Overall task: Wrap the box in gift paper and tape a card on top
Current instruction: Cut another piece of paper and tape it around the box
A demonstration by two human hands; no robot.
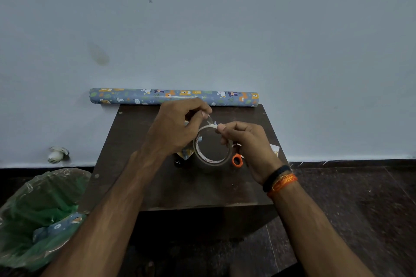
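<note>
Dim, flat, bluish indoor light (few distinct shadows), slight softness throughout, wide-angle bending toward the edges.

A single head-worn wide-angle camera looks forward and down from above the person's forearms, close over a small dark bench, facing a pale wall just behind it.

We see a gift paper roll in dusty blue, printed with orange bears, white animals and green leaves. Our tape roll is clear with a pale, whitish rim. The scissors have an orange handle loop. The small table is dark brown, the wall pale blue-grey, the bin bag translucent green, and the wristbands black and orange.
</note>
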